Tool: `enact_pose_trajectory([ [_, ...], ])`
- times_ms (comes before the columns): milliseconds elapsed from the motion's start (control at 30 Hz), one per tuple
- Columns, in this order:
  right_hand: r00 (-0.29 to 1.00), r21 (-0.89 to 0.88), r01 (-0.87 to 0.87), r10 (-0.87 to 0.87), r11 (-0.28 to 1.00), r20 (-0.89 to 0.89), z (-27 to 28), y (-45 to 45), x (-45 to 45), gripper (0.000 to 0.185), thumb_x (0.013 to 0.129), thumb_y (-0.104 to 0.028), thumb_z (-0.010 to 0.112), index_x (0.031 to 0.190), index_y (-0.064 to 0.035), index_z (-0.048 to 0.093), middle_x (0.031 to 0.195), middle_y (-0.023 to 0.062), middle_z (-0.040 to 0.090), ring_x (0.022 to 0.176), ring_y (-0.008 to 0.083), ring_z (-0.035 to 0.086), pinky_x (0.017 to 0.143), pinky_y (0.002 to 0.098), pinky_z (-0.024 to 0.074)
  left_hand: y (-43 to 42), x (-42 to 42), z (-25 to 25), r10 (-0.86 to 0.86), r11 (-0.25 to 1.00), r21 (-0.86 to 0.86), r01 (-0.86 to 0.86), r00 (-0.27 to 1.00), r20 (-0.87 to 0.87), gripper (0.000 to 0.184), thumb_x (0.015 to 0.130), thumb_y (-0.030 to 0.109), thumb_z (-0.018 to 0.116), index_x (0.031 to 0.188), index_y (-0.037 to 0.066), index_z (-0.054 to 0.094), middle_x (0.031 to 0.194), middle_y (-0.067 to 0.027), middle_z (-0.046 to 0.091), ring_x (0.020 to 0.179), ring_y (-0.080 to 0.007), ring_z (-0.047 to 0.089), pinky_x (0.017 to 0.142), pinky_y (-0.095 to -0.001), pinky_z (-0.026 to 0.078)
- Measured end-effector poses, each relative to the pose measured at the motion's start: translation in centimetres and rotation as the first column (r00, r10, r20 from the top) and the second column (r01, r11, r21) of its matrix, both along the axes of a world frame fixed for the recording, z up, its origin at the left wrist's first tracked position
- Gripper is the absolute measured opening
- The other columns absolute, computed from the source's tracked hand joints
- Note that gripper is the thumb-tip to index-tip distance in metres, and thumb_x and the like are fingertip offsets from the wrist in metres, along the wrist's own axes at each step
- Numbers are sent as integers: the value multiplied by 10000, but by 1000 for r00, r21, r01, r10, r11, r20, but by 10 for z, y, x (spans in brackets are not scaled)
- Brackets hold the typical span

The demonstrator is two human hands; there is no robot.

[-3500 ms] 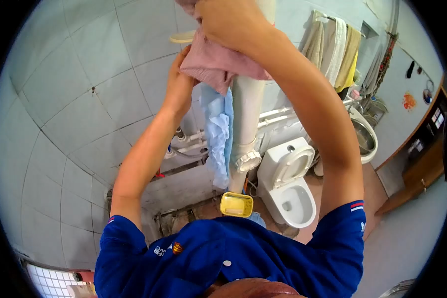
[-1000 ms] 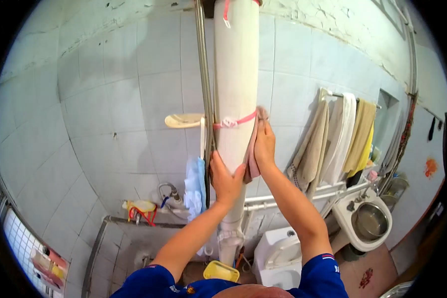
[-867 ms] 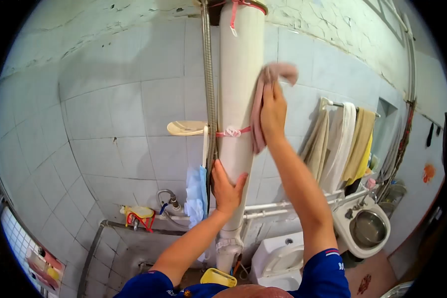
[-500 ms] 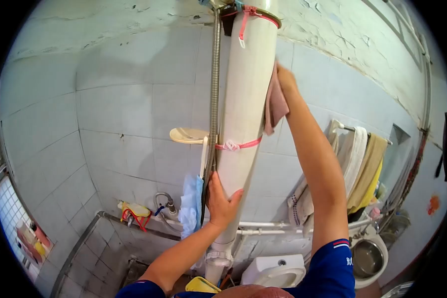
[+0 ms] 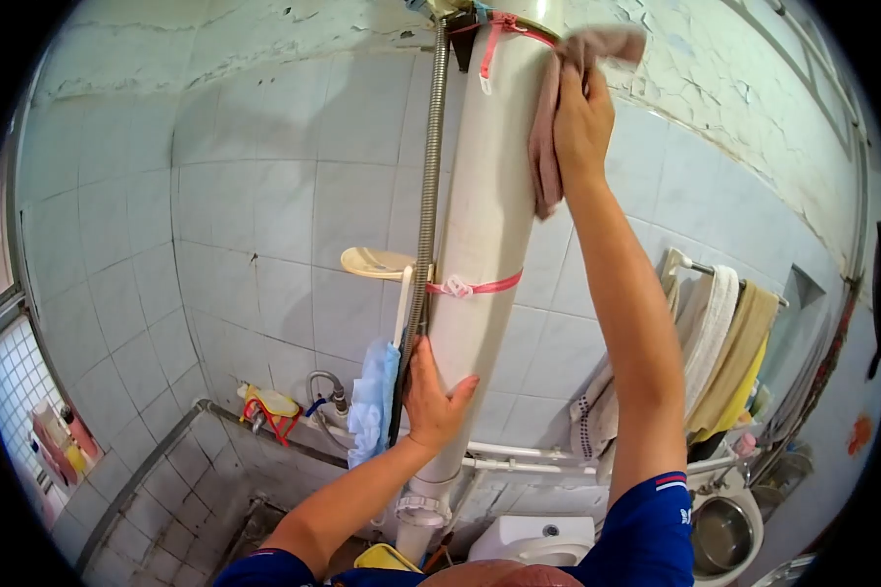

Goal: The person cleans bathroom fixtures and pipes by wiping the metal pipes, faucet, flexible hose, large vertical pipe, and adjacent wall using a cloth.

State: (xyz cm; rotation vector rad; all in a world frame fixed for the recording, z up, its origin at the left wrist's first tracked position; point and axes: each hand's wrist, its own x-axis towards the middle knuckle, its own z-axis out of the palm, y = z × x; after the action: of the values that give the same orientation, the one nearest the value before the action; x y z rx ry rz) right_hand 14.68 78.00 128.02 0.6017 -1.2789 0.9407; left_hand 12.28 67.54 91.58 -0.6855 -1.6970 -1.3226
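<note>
Head view: I judge the cloth [image 5: 546,147] soft, light, best held mid-fold; right hand [image 5: 583,127] has its grip closed on it, left hand [image 5: 433,403] spread against the pipe [image 5: 489,196].

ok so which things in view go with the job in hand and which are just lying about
In hand:
- pink cloth, held by the right hand at the pipe's side
- white pipe, with the left hand on it

Just about:
- towels on the rail
- blue hanging item
- metal basin
- toilet
</note>
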Motion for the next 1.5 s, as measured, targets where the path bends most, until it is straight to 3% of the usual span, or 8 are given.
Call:
enact_pose_trajectory([
  [133, 771, 161, 562, -443, 811, -458, 55, -10, -14, 300, 921, -222, 541, 1103, 2, 626, 1138, 184, 608, 1064, 348, 551, 935, 355, 422, -2, -1, 0, -18, 1000, 3, 18, 1000, 7, 914, 825, 374, 716, 1432, -109, 231, 1388, -340, 369, 1286, -474, 376, 1085, -458, 311],
  [233, 893, 387, 407, -449, 827, 20, 63, -25, 16, 363, 920, -187, 540, 1240, -19, 575, 1216, 278, 559, 1183, 412, 500, 1040, 391, 377, -1, -4, -3, 21, 999, -30, -22, 999, -26, 915, 816, 341, 731, 1435, -104, 225, 1386, -339, 371, 1279, -480, 380, 1081, -466, 316],
  [667, 767, 212, 580, -440, 786, -466, -19, -5, -24, 323, 853, -134, 621, 1164, -47, 629, 1316, 184, 509, 1220, 445, 432, 1055, 471, 337, -4, 4, 2, -85, 996, -13, 85, 996, 43, 895, 817, 233, 730, 1443, -108, 189, 1434, -333, 311, 1323, -475, 325, 1112, -463, 271],
  [800, 538, 427, 840, -612, 335, -579, -38, -19, 0, 314, 865, -171, 624, 1177, -142, 642, 1409, 218, 417, 1318, 418, 356, 1070, 473, 322, -4, 1, 2, -74, 997, -13, 75, 997, 20, 882, 828, 243, 721, 1447, -99, 194, 1434, -335, 311, 1326, -473, 325, 1111, -463, 274],
  [1133, 693, 196, 701, -591, 685, -413, -40, -29, -24, 266, 889, -184, 564, 1086, -20, 635, 1279, 217, 503, 1199, 431, 440, 1006, 612, 304, -4, -2, 1, -35, 999, -4, 35, 999, -26, 897, 811, 291, 743, 1443, -77, 224, 1394, -335, 355, 1276, -486, 372, 1075, -471, 316],
  [1267, 548, 589, 793, -608, 158, -575, -90, -23, 3, 555, 852, -218, 650, 1321, 24, 478, 1411, 288, 377, 1343, 473, 295, 1129, 508, 231, -4, -5, 3, -60, 998, -23, 59, 998, -18, 907, 838, 306, 712, 1451, -96, 178, 1434, -338, 307, 1324, -478, 325, 1114, -463, 273],
  [1400, 821, 241, 567, -513, 788, -251, -112, -14, -15, 320, 846, -282, 652, 1153, -192, 654, 1420, 128, 438, 1321, 417, 343, 1039, 536, 318, -2, -4, 1, -40, 999, -25, 40, 999, -5, 903, 835, 316, 712, 1442, -104, 191, 1431, -334, 316, 1326, -468, 329, 1115, -457, 276],
  [1500, 645, 570, 750, -562, 335, -518, -140, -16, 9, 394, 828, -220, 681, 1197, -95, 622, 1376, 255, 414, 1294, 464, 329, 1050, 527, 307, -2, -4, 1, -52, 998, -18, 52, 999, 2, 902, 832, 315, 712, 1441, -104, 195, 1432, -329, 318, 1327, -468, 328, 1111, -459, 281],
])
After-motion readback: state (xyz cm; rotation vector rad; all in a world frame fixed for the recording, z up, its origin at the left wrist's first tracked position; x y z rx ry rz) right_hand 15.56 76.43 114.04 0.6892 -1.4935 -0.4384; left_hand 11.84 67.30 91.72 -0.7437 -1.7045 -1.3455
